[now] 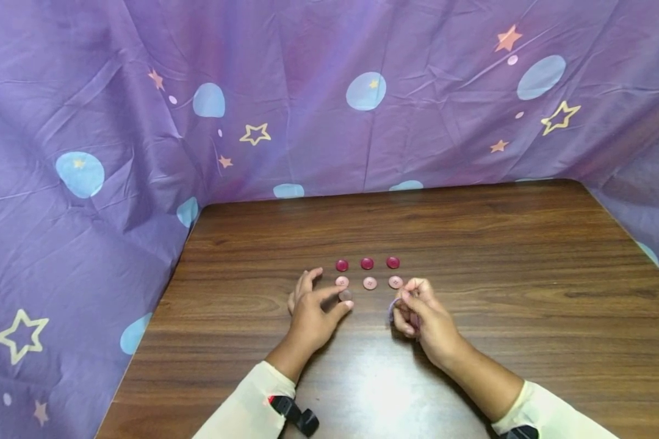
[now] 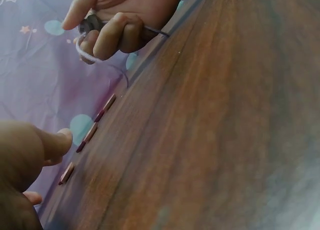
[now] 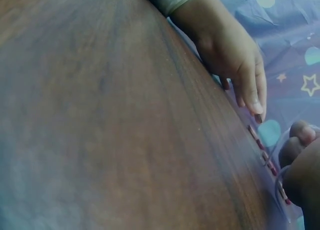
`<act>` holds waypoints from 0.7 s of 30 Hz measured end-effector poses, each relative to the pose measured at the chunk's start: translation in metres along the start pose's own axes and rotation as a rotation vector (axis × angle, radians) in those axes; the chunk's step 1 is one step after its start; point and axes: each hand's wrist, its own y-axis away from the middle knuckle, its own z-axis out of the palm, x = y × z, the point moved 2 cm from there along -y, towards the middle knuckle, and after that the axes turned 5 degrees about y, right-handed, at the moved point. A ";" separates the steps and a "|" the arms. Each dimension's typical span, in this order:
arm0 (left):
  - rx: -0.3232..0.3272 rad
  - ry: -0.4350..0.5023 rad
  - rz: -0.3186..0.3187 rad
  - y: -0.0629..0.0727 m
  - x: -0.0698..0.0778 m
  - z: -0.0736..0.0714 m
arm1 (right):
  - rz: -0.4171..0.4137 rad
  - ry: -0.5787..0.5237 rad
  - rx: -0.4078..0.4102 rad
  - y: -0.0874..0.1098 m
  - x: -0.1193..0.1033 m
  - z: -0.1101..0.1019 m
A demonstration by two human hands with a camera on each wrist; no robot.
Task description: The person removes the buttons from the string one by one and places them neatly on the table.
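The left hand (image 1: 314, 314) pinches a brownish-grey button (image 1: 345, 296) between thumb and forefinger, close over the wood. In the right wrist view that button (image 3: 258, 118) shows at the fingertips. The right hand (image 1: 425, 320) is curled round a thin lilac cord (image 2: 86, 53), which loops below its fingers. A dark grey round piece (image 2: 90, 23) also sits in its grip, partly hidden by the fingers. Between the hands lie three pale pink buttons, the middle one (image 1: 370, 283) apart from both hands. Behind them are three dark red buttons, with one (image 1: 367, 263) at centre.
The buttons lie in two rows on a brown wood-grain table (image 1: 252, 244). A purple curtain (image 1: 307, 61) with stars and blue spots hangs along the table's back and sides. A black strap (image 1: 293, 411) is fastened round the left sleeve.
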 end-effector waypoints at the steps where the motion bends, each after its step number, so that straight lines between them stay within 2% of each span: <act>1: -0.007 0.000 -0.013 -0.001 0.000 0.000 | 0.005 0.012 -0.004 0.000 0.000 0.001; 5: -0.037 -0.011 -0.063 -0.002 0.001 0.000 | -0.011 0.070 0.009 0.000 0.002 0.002; 11: -0.058 -0.029 -0.091 -0.002 0.002 0.001 | -0.042 0.110 0.093 0.000 0.003 -0.002; 15: -0.060 -0.038 -0.094 -0.002 0.003 0.000 | -0.017 0.095 0.097 -0.001 0.002 -0.004; 21: -0.063 -0.047 -0.103 -0.001 0.003 0.000 | 0.009 -0.005 0.051 -0.002 0.001 -0.005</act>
